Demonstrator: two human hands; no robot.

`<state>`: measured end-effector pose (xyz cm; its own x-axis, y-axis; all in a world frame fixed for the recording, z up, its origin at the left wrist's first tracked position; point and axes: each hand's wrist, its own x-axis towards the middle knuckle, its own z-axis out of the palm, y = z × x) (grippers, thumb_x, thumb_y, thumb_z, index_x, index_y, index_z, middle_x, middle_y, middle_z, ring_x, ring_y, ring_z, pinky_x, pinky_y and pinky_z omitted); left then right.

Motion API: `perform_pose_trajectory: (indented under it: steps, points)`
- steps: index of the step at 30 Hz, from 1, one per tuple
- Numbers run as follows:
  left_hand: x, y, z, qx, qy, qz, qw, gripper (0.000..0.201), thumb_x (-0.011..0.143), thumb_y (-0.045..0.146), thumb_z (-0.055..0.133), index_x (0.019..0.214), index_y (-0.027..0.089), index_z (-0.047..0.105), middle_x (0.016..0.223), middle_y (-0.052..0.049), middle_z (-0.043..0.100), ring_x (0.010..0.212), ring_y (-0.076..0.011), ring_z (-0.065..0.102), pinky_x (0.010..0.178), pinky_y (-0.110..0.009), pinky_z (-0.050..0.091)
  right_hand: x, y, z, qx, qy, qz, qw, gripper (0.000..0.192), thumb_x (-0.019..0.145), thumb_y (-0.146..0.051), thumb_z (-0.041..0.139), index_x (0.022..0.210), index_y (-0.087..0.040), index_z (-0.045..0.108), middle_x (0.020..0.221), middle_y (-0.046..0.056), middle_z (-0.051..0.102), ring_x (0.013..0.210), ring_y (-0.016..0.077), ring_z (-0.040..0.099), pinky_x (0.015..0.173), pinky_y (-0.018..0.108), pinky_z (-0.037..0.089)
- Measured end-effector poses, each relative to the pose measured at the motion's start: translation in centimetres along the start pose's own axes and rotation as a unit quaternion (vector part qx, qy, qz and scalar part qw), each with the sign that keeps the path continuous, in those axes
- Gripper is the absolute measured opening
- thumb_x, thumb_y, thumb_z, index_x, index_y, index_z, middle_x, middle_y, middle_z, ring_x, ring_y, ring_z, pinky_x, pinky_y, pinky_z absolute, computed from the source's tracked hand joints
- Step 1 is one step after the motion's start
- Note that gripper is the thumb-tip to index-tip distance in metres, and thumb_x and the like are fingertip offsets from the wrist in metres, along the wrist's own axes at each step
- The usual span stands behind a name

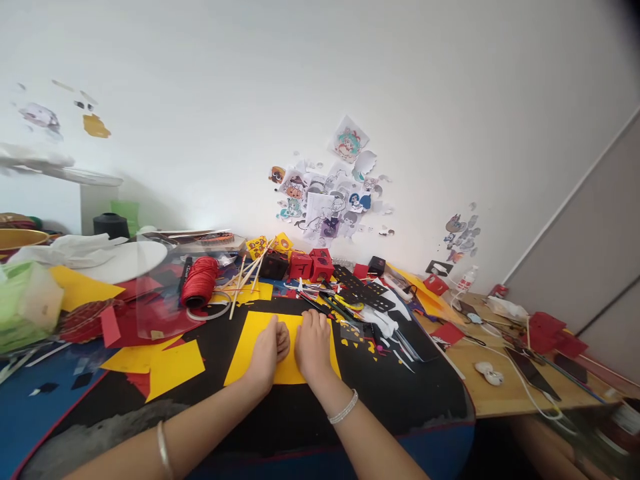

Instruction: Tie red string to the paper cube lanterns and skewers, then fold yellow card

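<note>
A yellow sheet of paper (pixel 245 347) lies on the black mat (pixel 295 427) in front of me, with both hands over its middle. My left hand (pixel 267 352) is closed, its fingers curled in and the thumb on top. Close beside it, a narrow gap apart, my right hand (pixel 313 343) is closed as well, with bent fingers pressed together. Anything inside either hand is hidden from this angle. More yellow paper pieces (pixel 177 367) lie to the left of the sheet, overlapping scraps of red paper.
Behind the sheet are a red thread spool (pixel 200 281), wooden sticks (pixel 247 283), red paper cubes (pixel 321 265) and a perforated black strip (pixel 363 287). Cut scraps and pens crowd the right side. A wooden table (pixel 493 393) with cables adjoins on the right; a green bag (pixel 27 303) sits far left.
</note>
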<state>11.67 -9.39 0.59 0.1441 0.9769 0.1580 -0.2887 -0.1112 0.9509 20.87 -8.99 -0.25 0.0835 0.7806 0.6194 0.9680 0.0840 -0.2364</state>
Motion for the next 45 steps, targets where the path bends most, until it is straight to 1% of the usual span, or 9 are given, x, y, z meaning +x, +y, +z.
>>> perform_pose_trajectory:
  steps: [2, 4, 8, 10, 15, 21, 32, 40, 45]
  points:
    - [0.2, -0.9, -0.2, -0.018, -0.018, -0.026, 0.999, 0.043, 0.078, 0.052, 0.038, 0.049, 0.024, 0.023, 0.044, 0.010, 0.019, 0.036, -0.0053, 0.017, 0.036, -0.020, 0.014, 0.4, 0.0, -1.1, 0.083, 0.039, 0.019, 0.996, 0.004, 0.078, -0.018, 0.050, 0.076, -0.018, 0.053, 0.082, 0.007, 0.058, 0.078, 0.0221, 0.050, 0.070, 0.034, 0.039]
    - [0.2, -1.1, -0.3, -0.034, -0.027, -0.042, 0.998, 0.042, 0.077, 0.050, 0.041, 0.049, 0.023, 0.025, 0.044, 0.010, 0.020, 0.037, -0.0048, 0.017, 0.037, -0.019, 0.012, 0.4, 0.3, -1.8, 0.241, 0.041, 0.096, 0.965, 0.023, 0.077, -0.028, 0.051, 0.058, -0.021, 0.040, 0.058, -0.002, 0.046, 0.058, 0.0151, 0.044, 0.057, 0.028, 0.036]
    - [0.1, -0.1, -0.1, -0.066, -0.012, -0.043, 0.997, 0.045, 0.080, 0.050, 0.039, 0.049, 0.023, 0.023, 0.044, 0.010, 0.018, 0.037, -0.0047, 0.016, 0.037, -0.020, 0.011, -1.2, 1.3, -1.6, 0.536, -0.038, 0.262, 0.802, 0.036, 0.071, -0.033, 0.050, 0.052, -0.023, 0.021, 0.042, -0.011, 0.018, 0.036, 0.0065, 0.022, 0.037, 0.021, 0.020]
    - [-0.2, 1.0, -0.2, -0.082, 0.002, -0.032, 0.996, 0.046, 0.080, 0.050, 0.039, 0.049, 0.022, 0.021, 0.044, 0.010, 0.016, 0.037, -0.0046, 0.015, 0.038, -0.020, 0.011, -2.3, 1.6, -0.9, 0.565, -0.052, 0.281, 0.774, 0.034, 0.068, -0.032, 0.050, 0.053, -0.024, 0.021, 0.040, -0.012, 0.017, 0.034, 0.0052, 0.018, 0.034, 0.020, 0.017]
    - [-1.5, 3.0, -2.6, -0.085, 0.021, -0.021, 0.996, 0.047, 0.079, 0.052, 0.039, 0.049, 0.022, 0.018, 0.046, 0.010, 0.013, 0.039, -0.0053, 0.012, 0.037, -0.020, 0.013, -3.0, 1.6, -0.1, 0.578, -0.063, 0.282, 0.763, 0.032, 0.066, -0.030, 0.051, 0.053, -0.023, 0.022, 0.039, -0.013, 0.019, 0.033, 0.0038, 0.018, 0.033, 0.019, 0.016]
    - [-1.8, 0.5, -5.1, 0.004, -0.059, -0.107, 0.992, 0.053, 0.069, 0.065, 0.045, 0.048, 0.023, 0.022, 0.046, 0.011, 0.014, 0.038, -0.0039, 0.011, 0.037, -0.020, 0.009, -2.1, 1.7, -2.0, 0.573, -0.065, 0.272, 0.770, 0.035, 0.067, -0.029, 0.053, 0.051, -0.023, 0.023, 0.038, -0.012, 0.020, 0.032, 0.0038, 0.020, 0.034, 0.019, 0.017]
    - [-3.1, 4.4, -3.4, 0.008, -0.087, -0.065, 0.994, 0.055, 0.073, 0.069, 0.036, 0.048, 0.022, 0.023, 0.048, 0.009, 0.017, 0.043, -0.0063, 0.012, 0.041, -0.023, 0.009, -4.8, 3.7, -2.0, 0.601, -0.109, 0.267, 0.745, 0.036, 0.070, -0.032, 0.053, 0.053, -0.023, 0.023, 0.037, -0.013, 0.021, 0.033, 0.0033, 0.019, 0.036, 0.019, 0.019]
    - [-3.0, 0.1, -2.9, 0.114, -0.156, -0.145, 0.970, 0.058, 0.059, 0.078, 0.039, 0.049, 0.023, 0.026, 0.047, 0.011, 0.017, 0.042, -0.0065, 0.014, 0.042, -0.023, 0.011, -3.6, 1.8, -3.7, 0.605, -0.114, 0.259, 0.744, 0.037, 0.069, -0.030, 0.055, 0.052, -0.023, 0.023, 0.036, -0.013, 0.022, 0.031, 0.0029, 0.020, 0.035, 0.018, 0.021]
    - [-3.3, 1.4, -2.7, 0.147, -0.149, -0.129, 0.969, 0.054, 0.064, 0.074, 0.035, 0.049, 0.023, 0.026, 0.047, 0.010, 0.020, 0.043, -0.0081, 0.019, 0.042, -0.024, 0.015, -3.8, -0.8, -2.8, 0.609, -0.176, 0.237, 0.736, 0.031, 0.067, -0.028, 0.053, 0.049, -0.022, 0.028, 0.032, -0.012, 0.028, 0.028, 0.0042, 0.026, 0.032, 0.018, 0.022]
